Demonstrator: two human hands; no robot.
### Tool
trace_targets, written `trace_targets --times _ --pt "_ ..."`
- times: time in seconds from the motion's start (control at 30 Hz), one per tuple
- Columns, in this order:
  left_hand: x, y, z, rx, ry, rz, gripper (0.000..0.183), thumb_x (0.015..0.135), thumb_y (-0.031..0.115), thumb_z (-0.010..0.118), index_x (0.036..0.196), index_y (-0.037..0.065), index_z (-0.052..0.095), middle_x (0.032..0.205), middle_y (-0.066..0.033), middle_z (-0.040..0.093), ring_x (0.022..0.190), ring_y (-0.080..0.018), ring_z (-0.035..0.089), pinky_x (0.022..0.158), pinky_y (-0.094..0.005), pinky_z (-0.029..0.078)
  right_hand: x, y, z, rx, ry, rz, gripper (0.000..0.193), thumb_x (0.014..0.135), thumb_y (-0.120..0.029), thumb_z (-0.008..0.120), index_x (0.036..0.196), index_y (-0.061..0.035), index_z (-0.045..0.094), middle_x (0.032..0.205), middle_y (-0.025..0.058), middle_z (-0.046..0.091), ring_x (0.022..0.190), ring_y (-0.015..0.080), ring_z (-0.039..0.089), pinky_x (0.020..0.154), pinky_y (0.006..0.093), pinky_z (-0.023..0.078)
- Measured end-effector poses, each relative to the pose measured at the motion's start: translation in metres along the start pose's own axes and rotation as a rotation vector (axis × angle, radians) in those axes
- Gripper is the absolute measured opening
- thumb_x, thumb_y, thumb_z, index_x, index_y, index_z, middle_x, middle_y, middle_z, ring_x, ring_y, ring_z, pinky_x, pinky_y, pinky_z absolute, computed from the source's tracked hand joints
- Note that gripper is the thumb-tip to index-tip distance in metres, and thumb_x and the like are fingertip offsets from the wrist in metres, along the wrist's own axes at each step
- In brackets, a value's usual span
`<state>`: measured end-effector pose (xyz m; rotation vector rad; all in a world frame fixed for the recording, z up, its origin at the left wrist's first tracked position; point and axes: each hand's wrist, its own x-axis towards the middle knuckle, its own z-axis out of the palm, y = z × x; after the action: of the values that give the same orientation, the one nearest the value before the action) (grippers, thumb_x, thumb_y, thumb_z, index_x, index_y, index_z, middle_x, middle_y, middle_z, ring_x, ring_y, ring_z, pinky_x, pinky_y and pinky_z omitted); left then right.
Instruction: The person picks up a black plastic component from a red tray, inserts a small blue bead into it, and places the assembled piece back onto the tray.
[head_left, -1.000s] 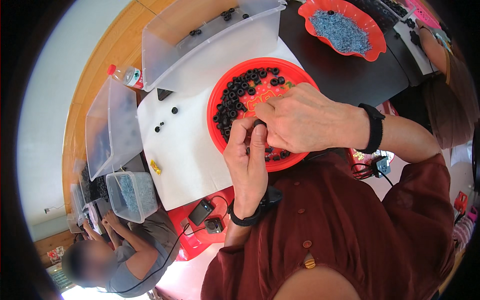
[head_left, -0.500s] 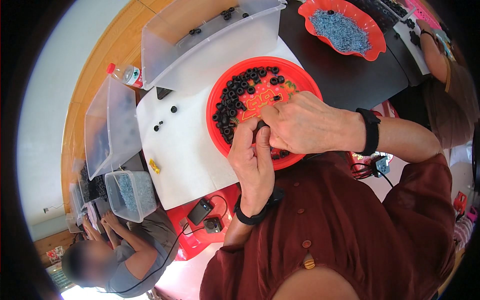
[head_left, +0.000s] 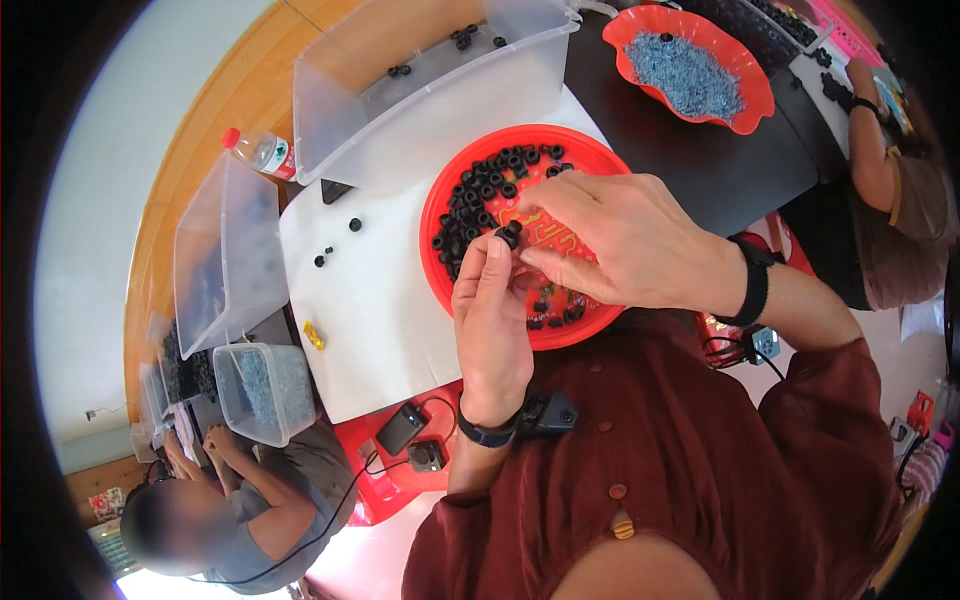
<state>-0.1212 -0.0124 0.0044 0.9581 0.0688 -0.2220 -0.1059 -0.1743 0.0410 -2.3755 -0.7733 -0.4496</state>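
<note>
Above the red tray (head_left: pixel 436 270), my left hand (head_left: pixel 492 335) pinches a small black knob-like part (head_left: pixel 508 235) between thumb and fingers. My right hand (head_left: pixel 645 245) is just to its right, with thumb and forefinger spread apart and nothing seen between them. Part of the tray lies hidden under this hand. Many hollow black ring-shaped parts (head_left: pixel 470 200) are heaped along the tray's left and far side. Smaller black pieces (head_left: pixel 552 318) lie on its near side.
Clear plastic bins (head_left: pixel 440 110) stand behind and left of the white mat (head_left: pixel 375 330). A red scalloped dish (head_left: pixel 625 65) holds bluish bits at the far right. Loose black parts (head_left: pixel 355 225) and a yellow scrap (head_left: pixel 314 336) lie on the mat. Other people (head_left: pixel 285 500) sit nearby.
My right hand has drawn away to the right from the black part, its fingers parting. My left hand still holds the part, now tilted up and more visible.
</note>
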Motion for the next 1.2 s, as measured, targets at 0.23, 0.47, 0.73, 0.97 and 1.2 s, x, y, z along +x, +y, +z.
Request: trace_targets --times 0.23,0.47,0.73,0.97,1.2 --pt "0.002 -0.002 0.004 -0.115 -0.057 -0.091 0.018 0.098 0.019 0.049 0.106 0.006 0.059 0.100 -0.0010 0.062 0.088 -0.0098 0.057 0.079 -0.0258 0.044 -0.003 0.004 0.021 -0.180 0.236 -0.111 0.039 0.069 -0.017 0.073 0.103 -0.0035 0.061 0.091 0.0064 0.064 0.078 0.0199 0.064 0.065 0.0314 0.048" --pt "0.003 0.001 0.001 0.023 -0.128 0.028 0.025 0.097 0.016 0.050 0.115 0.000 0.058 0.106 -0.0033 0.062 0.093 -0.0087 0.056 0.084 -0.0246 0.044 -0.003 0.003 0.030 -0.176 0.324 -0.191 0.025 0.079 -0.014 0.058 0.100 -0.0009 0.058 0.083 0.0069 0.060 0.076 0.0213 0.060 0.071 0.0323 0.043" --pt "0.001 -0.007 -0.002 0.230 -0.067 0.152 0.025 0.097 0.015 0.049 0.110 -0.003 0.061 0.100 -0.0061 0.064 0.091 -0.0127 0.059 0.085 -0.0278 0.045 -0.006 0.009 0.035 -0.165 0.222 -0.308 0.025 0.078 -0.009 0.054 0.099 0.0049 0.054 0.089 0.0099 0.057 0.076 0.0227 0.057 0.082 0.0358 0.043" --pt "0.002 -0.002 -0.005 0.178 -0.003 0.244 0.027 0.098 0.016 0.048 0.110 -0.003 0.061 0.098 -0.0080 0.065 0.089 -0.0137 0.060 0.083 -0.0286 0.047 0.007 -0.002 0.015 -0.209 0.233 -0.270 0.052 0.075 -0.013 0.067 0.122 0.0026 0.052 0.113 0.0138 0.060 0.099 0.0241 0.060 0.085 0.0395 0.045" --pt "-0.002 0.002 -0.011 0.211 -0.050 0.137 0.026 0.097 0.019 0.049 0.106 -0.002 0.062 0.097 -0.0081 0.066 0.087 -0.0145 0.061 0.082 -0.0296 0.047 0.003 -0.001 0.015 -0.177 0.263 -0.259 0.039 0.065 -0.016 0.074 0.101 -0.0043 0.063 0.095 0.0055 0.061 0.085 0.0189 0.061 0.079 0.0358 0.044"
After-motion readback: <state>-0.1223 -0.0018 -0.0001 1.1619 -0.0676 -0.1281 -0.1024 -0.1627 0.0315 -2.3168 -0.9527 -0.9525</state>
